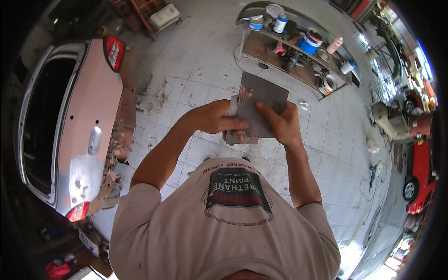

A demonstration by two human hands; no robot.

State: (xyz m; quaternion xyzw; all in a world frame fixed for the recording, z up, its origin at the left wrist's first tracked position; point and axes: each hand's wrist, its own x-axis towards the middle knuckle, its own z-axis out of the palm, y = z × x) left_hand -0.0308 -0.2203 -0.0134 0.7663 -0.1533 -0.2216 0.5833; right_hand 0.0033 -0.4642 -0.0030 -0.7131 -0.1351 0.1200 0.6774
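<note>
In front of my chest is a dark grey flat sheet point(263, 95), tilted, with pinkish filler-like smears along its left and lower edges. My right hand point(285, 123) grips its right side, thumb across the face and fingers hidden behind. My left hand point(215, 116) pinches the left side, its thumb lying on the lower left of the face. A narrow paler strip point(233, 106) shows beside the left thumb, smeared with the same pink paste; whether it is a separate piece I cannot tell.
At left stands a car's rear end point(95, 100) with pinkish bodywork and red lights. A low bench point(261, 49) ahead holds cans, bottles and tools, with a bumper-like panel point(254, 11) behind. A red car point(422, 175) is at far right. Pale floor tiles point(184, 100) carry stains and scraps.
</note>
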